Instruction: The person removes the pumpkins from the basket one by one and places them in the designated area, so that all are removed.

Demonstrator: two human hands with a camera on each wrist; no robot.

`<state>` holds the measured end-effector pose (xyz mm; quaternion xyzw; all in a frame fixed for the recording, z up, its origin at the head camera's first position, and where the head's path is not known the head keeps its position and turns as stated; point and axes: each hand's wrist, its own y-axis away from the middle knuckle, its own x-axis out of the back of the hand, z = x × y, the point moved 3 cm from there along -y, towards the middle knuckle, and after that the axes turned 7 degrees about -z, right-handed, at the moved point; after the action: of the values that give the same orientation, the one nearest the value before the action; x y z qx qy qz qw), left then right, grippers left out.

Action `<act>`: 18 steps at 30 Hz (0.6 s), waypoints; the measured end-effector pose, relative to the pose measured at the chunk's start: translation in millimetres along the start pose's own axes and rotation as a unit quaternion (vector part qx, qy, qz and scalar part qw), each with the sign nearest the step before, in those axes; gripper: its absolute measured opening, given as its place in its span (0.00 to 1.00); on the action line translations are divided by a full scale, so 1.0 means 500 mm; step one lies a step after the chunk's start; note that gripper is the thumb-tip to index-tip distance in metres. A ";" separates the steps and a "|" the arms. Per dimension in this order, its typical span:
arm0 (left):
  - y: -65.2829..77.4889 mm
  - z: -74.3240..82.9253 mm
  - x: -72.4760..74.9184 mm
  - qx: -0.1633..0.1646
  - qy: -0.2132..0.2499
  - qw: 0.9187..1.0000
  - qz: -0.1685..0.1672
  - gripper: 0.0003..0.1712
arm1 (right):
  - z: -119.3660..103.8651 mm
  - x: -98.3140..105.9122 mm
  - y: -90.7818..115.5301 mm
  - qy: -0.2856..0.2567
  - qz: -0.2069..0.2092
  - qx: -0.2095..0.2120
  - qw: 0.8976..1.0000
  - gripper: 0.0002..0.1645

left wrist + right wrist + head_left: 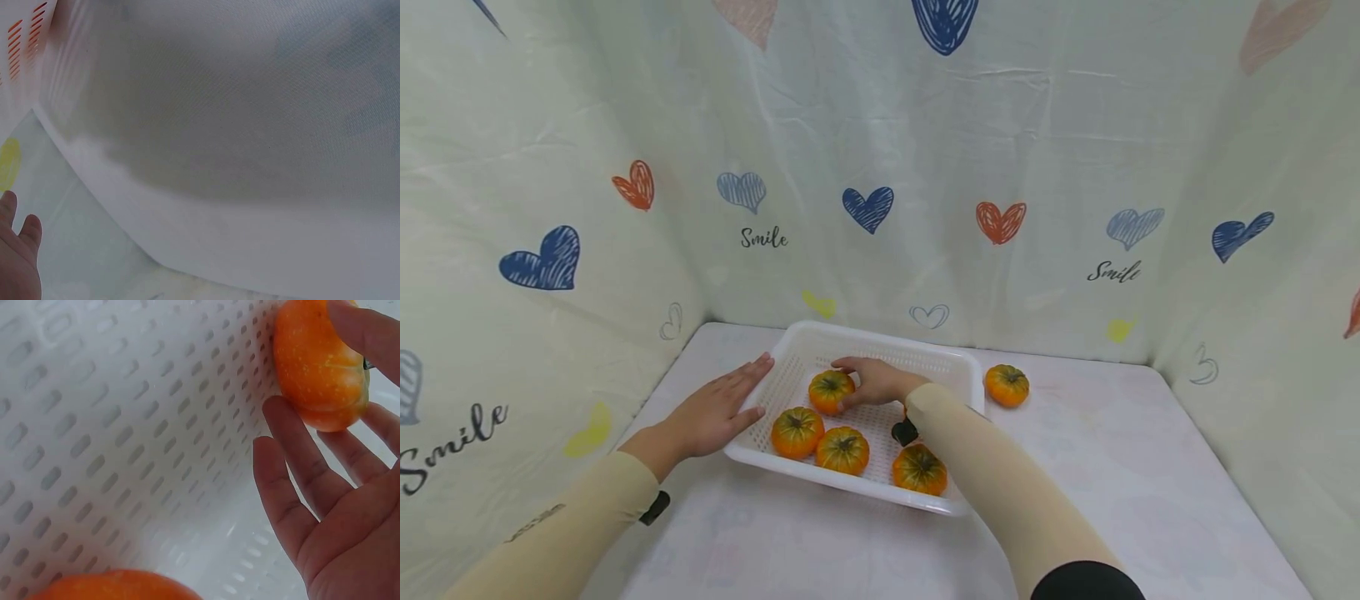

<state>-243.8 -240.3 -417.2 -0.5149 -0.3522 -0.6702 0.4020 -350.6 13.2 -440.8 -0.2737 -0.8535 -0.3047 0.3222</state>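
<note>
A white plastic basket (880,492) with slotted walls holds several small orange pumpkins. My right hand (880,382) reaches inside it, thumb and fingers around a pumpkin (830,388) near the far left. The right wrist view shows that pumpkin (319,369) between the thumb and the fingers, close over the slotted floor. My left hand (718,408) lies along the basket's left rim with its fingers straight. Only part of the left hand (19,256) appears in its wrist view. In front sit a left pumpkin (797,432), a middle pumpkin (842,451) and a right pumpkin (920,469).
One pumpkin (1007,385) sits outside on the white table (1120,467), just right of the basket. A bit of orange shows beside the right wrist, mostly hidden by the arm. A curtain (850,275) printed with hearts hangs behind the table and at both sides.
</note>
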 end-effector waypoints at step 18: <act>0.001 0.004 0.004 0.002 0.001 1.000 -0.001 0.44 | -0.008 -0.014 -0.012 0.010 -0.007 0.011 1.000 0.47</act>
<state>-242.7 -238.9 -414.9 -0.5130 -0.3534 -0.6708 0.4024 -348.3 4.5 -445.6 -0.2613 -0.8555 -0.3000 0.3314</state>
